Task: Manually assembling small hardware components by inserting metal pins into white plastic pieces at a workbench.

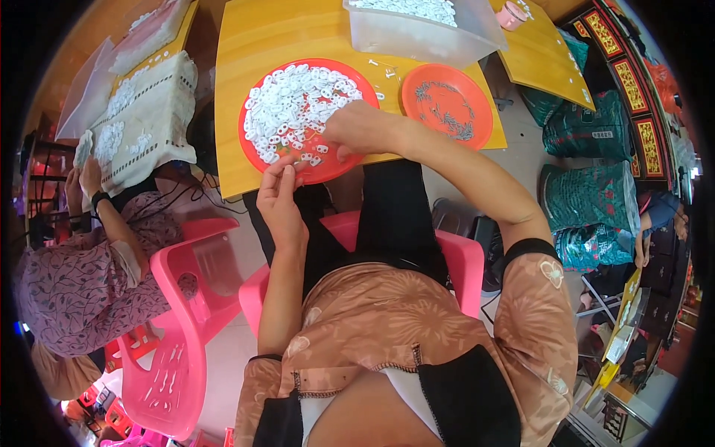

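A round red tray sits at the table's near edge, heaped with small white plastic pieces that have two holes each. My left hand is at the tray's near rim, thumb and fingertips pinched together; what is between them is too small to make out. Over the tray's right side, my right hand bends down with curled fingers, close to a few loose white pieces. Its fingertips are mostly hidden by the back of the hand. To its right lies an orange plate with many thin grey metal nails or screws.
A clear plastic bin of white pieces stands at the table's far side, near a pink cup. At left, another person works at a cloth-covered table. A pink chair is beside me; green sacks are stacked at right.
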### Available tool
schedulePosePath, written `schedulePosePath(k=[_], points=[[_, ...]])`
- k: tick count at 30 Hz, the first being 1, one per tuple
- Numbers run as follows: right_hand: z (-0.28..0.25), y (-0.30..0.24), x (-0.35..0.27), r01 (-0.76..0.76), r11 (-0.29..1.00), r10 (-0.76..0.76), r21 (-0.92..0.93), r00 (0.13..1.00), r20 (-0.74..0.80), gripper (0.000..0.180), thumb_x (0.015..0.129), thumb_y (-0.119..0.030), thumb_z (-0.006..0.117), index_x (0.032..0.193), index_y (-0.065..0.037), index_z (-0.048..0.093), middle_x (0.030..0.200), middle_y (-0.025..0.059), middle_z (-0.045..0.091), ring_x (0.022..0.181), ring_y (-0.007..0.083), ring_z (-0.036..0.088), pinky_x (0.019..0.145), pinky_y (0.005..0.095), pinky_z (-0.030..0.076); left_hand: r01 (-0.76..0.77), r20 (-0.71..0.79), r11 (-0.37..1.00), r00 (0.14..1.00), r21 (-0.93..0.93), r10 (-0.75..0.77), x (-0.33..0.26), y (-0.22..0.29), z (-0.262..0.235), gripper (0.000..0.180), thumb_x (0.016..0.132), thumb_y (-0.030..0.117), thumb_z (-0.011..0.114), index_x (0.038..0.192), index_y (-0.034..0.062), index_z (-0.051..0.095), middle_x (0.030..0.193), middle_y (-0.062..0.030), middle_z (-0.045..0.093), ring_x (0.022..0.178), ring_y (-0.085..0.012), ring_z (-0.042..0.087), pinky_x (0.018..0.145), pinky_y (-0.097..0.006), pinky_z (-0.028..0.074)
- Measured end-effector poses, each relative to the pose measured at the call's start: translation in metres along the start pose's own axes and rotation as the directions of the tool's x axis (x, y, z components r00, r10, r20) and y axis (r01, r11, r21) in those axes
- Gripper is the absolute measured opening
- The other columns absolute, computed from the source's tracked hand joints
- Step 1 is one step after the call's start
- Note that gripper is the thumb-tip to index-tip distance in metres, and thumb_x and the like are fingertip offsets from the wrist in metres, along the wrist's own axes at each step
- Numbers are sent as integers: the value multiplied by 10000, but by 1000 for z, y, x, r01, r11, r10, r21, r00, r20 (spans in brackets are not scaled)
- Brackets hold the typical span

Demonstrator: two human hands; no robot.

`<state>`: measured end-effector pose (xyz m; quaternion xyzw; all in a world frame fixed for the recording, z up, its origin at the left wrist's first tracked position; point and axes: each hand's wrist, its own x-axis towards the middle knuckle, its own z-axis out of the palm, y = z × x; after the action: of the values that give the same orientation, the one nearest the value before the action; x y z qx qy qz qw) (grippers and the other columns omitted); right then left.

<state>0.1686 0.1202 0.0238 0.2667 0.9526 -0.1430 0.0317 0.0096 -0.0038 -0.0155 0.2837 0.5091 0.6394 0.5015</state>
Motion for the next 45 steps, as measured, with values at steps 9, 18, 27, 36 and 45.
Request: schedulePosePath(k=[9,18,27,36,45], points=[[18,7,-2,25,992,-42,-125,990,-137,211,709,-221,690,774,-45,594,750,114,602,749,311,608,598,417,468,-213,234,890,964,404,125,14,4,-5,132,862,86,583,967,23,634,843,-65,620,753,-119,589,660,-240,450],[10,8,-38,-156,983,181,93,899,-400,189,749,-219,651,760,-48,571,749,116,593,733,322,596,600,431,459,-630,602,275,776,726,187,42,14,24,83,748,107,647,823,72,649,781,-87,590,694,-280,598,599,-390,454],[4,-2,-63,-198,952,292,234,818,-495,189,771,-214,655,766,-47,566,720,102,587,685,295,590,556,393,447,-701,694,21,710,713,120,57,0,38,108,756,142,647,810,54,613,750,-103,576,742,-277,600,617,-370,459],[27,-46,-66,134,855,293,501,672,-680,159,759,-126,684,899,-54,657,739,96,616,638,233,597,564,307,459,242,493,894,765,377,-415,22,34,20,151,861,200,611,811,60,587,663,18,519,534,-70,426,487,-212,312],[39,-68,-67,250,678,453,691,598,-661,98,765,-65,670,857,-34,660,712,84,620,624,179,603,549,274,456,486,450,842,713,236,-538,13,33,17,180,873,234,609,821,63,593,661,33,526,509,-44,406,456,-178,289]])
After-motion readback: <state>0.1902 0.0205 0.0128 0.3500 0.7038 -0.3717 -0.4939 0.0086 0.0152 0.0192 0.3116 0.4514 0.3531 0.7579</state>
